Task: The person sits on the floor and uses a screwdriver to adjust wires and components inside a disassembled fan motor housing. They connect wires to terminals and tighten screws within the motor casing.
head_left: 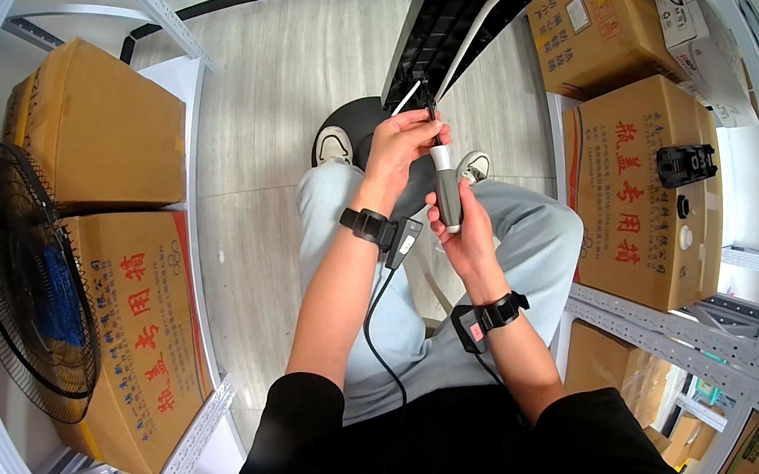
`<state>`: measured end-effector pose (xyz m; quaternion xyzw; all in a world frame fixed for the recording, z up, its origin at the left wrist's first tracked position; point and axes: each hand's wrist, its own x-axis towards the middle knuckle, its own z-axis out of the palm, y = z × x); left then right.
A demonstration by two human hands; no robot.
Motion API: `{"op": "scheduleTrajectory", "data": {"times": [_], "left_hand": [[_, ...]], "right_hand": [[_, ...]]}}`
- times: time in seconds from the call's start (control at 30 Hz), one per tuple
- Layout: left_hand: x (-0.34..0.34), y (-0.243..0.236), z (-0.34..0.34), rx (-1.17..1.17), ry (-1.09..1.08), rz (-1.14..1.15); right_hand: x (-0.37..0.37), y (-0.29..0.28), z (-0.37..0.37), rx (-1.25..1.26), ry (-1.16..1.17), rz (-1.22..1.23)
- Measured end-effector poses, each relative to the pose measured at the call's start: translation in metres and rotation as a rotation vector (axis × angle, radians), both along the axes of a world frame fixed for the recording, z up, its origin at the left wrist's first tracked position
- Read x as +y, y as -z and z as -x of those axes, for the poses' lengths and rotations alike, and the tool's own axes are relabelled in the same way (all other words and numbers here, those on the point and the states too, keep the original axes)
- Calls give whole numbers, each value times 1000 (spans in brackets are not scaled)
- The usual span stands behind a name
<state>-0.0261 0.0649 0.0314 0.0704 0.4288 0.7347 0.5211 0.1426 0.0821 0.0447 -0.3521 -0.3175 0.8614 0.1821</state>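
A screwdriver (448, 192) with a grey and white handle stands in front of me, its dark shaft directed away toward a long black plastic housing (439, 28). My right hand (471, 229) is closed around the lower part of the handle. With fingers pinched, my left hand (400, 150) grips the shaft just above the handle's white collar. The tip meets the near end of the housing, though the exact contact spot is too small to make out. A white cable (473, 36) runs along the housing, and a short white end shows beside the shaft.
Metal shelving (202, 218) flanks me on the left, bearing cardboard boxes (143, 324) and a black wire fan grille (30, 283). On the right, a box (631, 193) carries a small black plastic part (687, 164). A dark round base (367, 122) sits between my feet.
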Motion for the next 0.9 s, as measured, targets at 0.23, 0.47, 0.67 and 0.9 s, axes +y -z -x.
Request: {"op": "scheduleTrajectory", "data": {"times": [0.23, 0.47, 0.67, 0.9], "left_hand": [[2, -4, -3, 18, -35, 25], [-2, -4, 5, -55, 110, -90], [-2, 5, 5, -2, 110, -73], [0, -3, 1, -59, 44, -50]], "right_hand": [[-5, 6, 5, -270, 74, -414], [7, 1, -2, -6, 130, 239], [-3, -8, 2, -190, 21, -361], [5, -7, 1, -3, -14, -92]]}}
